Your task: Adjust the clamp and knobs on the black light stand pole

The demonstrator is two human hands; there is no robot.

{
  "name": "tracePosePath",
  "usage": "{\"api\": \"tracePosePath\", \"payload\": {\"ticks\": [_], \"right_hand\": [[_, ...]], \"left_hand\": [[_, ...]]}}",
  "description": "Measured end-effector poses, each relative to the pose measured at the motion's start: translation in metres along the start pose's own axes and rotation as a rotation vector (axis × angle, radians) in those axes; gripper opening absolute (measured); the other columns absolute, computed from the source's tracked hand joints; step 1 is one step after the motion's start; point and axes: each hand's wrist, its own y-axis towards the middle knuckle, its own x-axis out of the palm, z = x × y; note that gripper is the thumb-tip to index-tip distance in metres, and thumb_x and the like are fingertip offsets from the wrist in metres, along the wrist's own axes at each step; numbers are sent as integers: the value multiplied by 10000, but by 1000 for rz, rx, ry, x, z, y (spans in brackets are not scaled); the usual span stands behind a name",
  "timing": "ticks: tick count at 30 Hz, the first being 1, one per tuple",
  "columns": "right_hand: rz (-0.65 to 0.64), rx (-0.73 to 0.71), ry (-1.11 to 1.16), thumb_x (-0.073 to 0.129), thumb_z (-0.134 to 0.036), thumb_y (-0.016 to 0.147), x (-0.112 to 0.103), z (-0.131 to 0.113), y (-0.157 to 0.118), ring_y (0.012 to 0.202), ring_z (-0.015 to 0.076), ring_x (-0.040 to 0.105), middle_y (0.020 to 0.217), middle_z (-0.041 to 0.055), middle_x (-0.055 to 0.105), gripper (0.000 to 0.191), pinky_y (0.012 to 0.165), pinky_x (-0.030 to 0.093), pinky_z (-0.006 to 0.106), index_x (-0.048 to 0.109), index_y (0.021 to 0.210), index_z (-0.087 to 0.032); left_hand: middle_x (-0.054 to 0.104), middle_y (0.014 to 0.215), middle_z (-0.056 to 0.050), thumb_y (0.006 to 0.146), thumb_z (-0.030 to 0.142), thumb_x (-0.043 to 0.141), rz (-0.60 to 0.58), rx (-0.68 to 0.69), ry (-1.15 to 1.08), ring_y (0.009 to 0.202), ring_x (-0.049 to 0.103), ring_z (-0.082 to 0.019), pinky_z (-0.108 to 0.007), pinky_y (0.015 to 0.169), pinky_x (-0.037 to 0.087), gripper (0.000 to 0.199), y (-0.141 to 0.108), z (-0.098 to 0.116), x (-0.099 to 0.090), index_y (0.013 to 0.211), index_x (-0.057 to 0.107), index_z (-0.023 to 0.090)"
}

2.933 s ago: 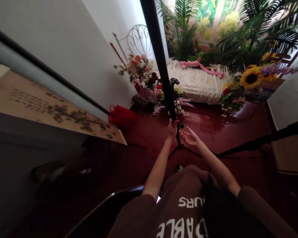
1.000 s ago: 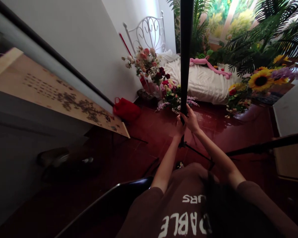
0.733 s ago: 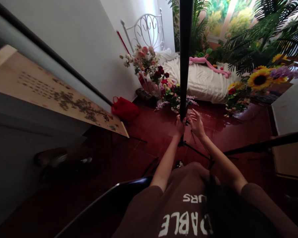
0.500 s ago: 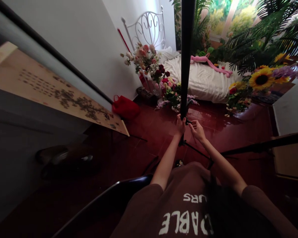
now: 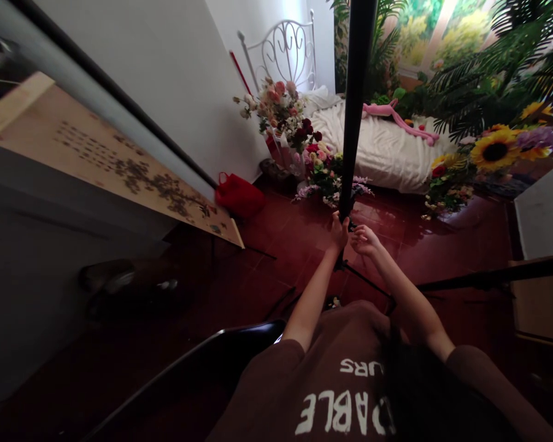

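A black upright pole of a light stand point(image 5: 356, 104) rises from a tripod base on the floor in front of me. My left hand point(image 5: 339, 233) wraps the lower pole just under its end. My right hand point(image 5: 366, 240) sits beside it, with curled fingers reaching towards a small black knob point(image 5: 351, 226) on the stand. I cannot tell whether those fingers touch the knob. A thin black tripod leg point(image 5: 366, 281) slants down to the right below my hands.
Behind the pole, bouquets point(image 5: 329, 181) and sunflowers point(image 5: 494, 153) lie on the glossy red floor point(image 5: 276, 270) before a white-sheeted bed point(image 5: 378, 144). A long painted scroll board point(image 5: 120, 169) leans left, with a red bag point(image 5: 239, 195) at its end. A black chair back point(image 5: 203, 362) is near me.
My right hand has come off the pole and now sits lower, by the knob. My left hand stays on the pole. The view has shifted slightly, and the pole looks more upright than in the earliest frame.
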Motion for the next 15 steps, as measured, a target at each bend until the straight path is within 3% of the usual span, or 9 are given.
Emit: {"api": "tracePosePath", "payload": {"ticks": [4, 8, 12, 15], "right_hand": [[3, 39, 192, 326, -95, 865, 5, -1, -1, 272, 55, 316, 340, -69, 389, 367, 341, 291, 152, 362, 518, -209], [-8, 121, 174, 370, -137, 876, -5, -2, -5, 348, 69, 474, 437, -51, 537, 285, 389, 388, 147, 515, 638, -198], [45, -21, -24, 480, -156, 826, -45, -2, -21, 425, 69, 544, 514, -52, 601, 134, 464, 454, 147, 583, 752, -199], [198, -159, -175, 533, -152, 754, -94, -3, -46, 446, 73, 550, 515, -50, 588, 90, 479, 465, 154, 590, 724, -215]], "left_hand": [[613, 955, -70, 924, 502, 393, -4, -18, 16, 845, 576, -172, -307, 821, 462, 396, 2, 6, -1, 1158, 504, 202], [629, 1001, -78, 925, 531, 378, -36, -20, 26, 901, 601, -174, -322, 875, 470, 445, -1, 5, -3, 1208, 497, 209], [593, 1199, -125, 943, 528, 313, 20, -24, 71, 1148, 560, -204, -387, 1021, 425, 490, -28, -11, 0, 1288, 456, 212], [465, 1389, -185, 950, 462, 309, 114, -102, 155, 1371, 386, -241, -448, 1132, 320, 510, -65, -31, 13, 1361, 397, 173]]}}
